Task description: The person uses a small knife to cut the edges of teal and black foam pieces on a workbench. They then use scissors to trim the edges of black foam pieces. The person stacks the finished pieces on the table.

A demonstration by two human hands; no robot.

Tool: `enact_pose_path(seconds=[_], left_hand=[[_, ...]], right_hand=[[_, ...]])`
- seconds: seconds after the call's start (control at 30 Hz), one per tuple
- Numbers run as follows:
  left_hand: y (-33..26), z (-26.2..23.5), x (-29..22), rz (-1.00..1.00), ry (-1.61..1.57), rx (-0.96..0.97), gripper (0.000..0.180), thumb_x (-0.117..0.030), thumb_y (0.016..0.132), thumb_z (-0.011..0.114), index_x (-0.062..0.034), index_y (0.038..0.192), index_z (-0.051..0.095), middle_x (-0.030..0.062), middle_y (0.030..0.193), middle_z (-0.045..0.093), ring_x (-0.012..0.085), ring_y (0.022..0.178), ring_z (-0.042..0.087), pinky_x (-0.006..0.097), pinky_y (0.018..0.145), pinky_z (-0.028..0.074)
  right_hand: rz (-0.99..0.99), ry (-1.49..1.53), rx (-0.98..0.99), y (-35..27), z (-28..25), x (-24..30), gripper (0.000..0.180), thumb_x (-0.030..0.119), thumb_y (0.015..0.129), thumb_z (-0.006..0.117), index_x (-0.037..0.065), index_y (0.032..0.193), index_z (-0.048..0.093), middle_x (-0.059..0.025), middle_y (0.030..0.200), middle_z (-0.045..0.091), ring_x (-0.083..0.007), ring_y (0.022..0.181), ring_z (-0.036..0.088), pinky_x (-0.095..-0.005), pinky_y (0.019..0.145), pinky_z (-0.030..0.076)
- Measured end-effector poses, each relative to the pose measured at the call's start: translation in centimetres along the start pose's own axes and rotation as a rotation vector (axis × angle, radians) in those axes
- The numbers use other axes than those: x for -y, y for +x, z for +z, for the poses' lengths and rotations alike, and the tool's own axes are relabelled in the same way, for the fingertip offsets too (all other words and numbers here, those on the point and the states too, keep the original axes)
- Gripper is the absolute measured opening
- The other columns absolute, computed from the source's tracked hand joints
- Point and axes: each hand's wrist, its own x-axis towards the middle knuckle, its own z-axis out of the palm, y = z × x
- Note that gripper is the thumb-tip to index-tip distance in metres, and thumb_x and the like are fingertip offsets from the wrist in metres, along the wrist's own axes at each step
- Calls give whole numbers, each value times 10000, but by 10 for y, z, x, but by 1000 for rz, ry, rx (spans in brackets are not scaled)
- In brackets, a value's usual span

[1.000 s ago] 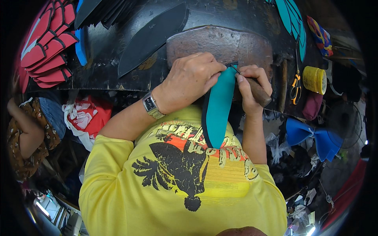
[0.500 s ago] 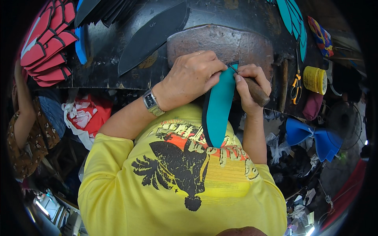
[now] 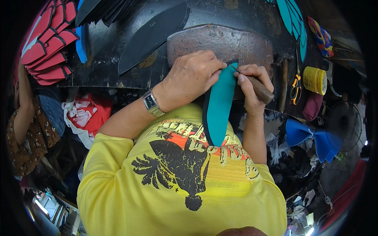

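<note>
A long teal insole [image 3: 220, 106] with a black edge hangs from the table's near edge toward my shirt, its upper end at the metal plate. My left hand [image 3: 193, 74] pinches that upper end between thumb and fingers. In my right hand [image 3: 252, 76] is an awl with a wooden handle [image 3: 261, 90], its thin metal shaft pointing up and left. The awl's point meets the insole near its black-trimmed tip, close to my left fingertips. My left fingers hide part of the tip.
The curved metal plate [image 3: 220, 41] lies on the dark table beside a black sole-shaped piece [image 3: 153, 37]. Red pieces [image 3: 47, 51] are stacked at far left, near another person's arm [image 3: 24, 106]. Orange-handled scissors [image 3: 296, 88] and a yellow tub [image 3: 315, 80] are at right.
My right hand and the awl have shifted slightly right. The black strip at the insole's tip now lies closer along its edge. My left hand has barely moved.
</note>
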Motion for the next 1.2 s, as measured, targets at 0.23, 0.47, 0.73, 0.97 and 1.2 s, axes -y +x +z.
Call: enact_pose_path(seconds=[0.23, 0.47, 0.73, 0.97, 1.2], left_hand=[[-5, -6, -8, -198, -41, 74, 194, -110, 852, 746, -57, 1038, 733, 94, 869, 694, 284, 753, 694, 354, 677, 559], [-6, -4, -5, -94, -23, 11, 178, -115, 847, 749, -70, 1019, 748, 90, 882, 706, 270, 749, 705, 347, 663, 560], [-4, -2, -1, -44, -24, 31, 162, -108, 836, 748, -75, 994, 751, 83, 889, 703, 273, 762, 705, 354, 666, 566], [-4, -1, -1, -51, -50, 20, 153, -100, 835, 745, -71, 985, 748, 84, 884, 700, 275, 756, 702, 354, 664, 566], [-4, 0, -1, -47, -48, 5, 156, -95, 831, 751, -66, 984, 745, 91, 874, 701, 278, 755, 703, 353, 661, 567]], right_hand=[[-71, -194, 9, 3, 4, 1, 122, 5, 813, 704, -6, 908, 628, -113, 844, 684, -166, 758, 660, -282, 733, 524], [-51, -121, 7, 1, 3, -1, 115, 8, 825, 705, -10, 915, 635, -108, 871, 692, -166, 794, 666, -288, 753, 528], [26, 1, 3, -1, -1, -3, 124, 7, 827, 716, -17, 929, 651, -104, 905, 702, -163, 825, 668, -291, 767, 529], [-35, -63, 37, 2, 2, -2, 113, 6, 818, 709, -14, 894, 628, -117, 865, 690, -169, 781, 658, -292, 746, 524], [-65, -127, 48, 1, 2, -2, 115, 2, 816, 711, -14, 895, 630, -113, 854, 685, -168, 762, 646, -297, 740, 521]])
